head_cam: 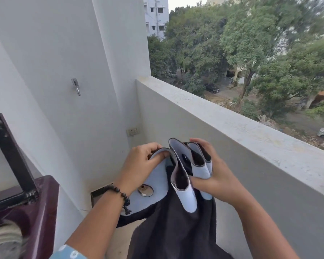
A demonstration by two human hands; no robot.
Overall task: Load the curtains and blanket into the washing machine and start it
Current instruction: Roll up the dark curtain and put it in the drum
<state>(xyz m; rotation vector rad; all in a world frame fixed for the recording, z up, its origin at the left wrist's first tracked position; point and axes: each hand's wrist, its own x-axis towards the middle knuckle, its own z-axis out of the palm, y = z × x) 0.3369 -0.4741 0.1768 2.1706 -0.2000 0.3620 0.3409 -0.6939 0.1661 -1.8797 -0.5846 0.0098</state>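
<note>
Metal hook (pixel 76 86) on white wall; socket plate (pixel 132 131) near corner; parapet (pixel 232 126) overlooks trees (pixel 251 43), parked cars.

The washing machine (pixel 26 212) is sliced off by the left edge, its drum out of sight and a pale bundle (pixel 4 242) inside smeared by blur. The dark curtain (pixel 172 230) runs off the bottom edge, its length unseen. The left hand (pixel 140 161) hides its fingertips behind a fold, and a wall opening (pixel 96 195) sits half-covered behind the wrist. Trees (pixel 251 43) are streaked with blur.
</note>
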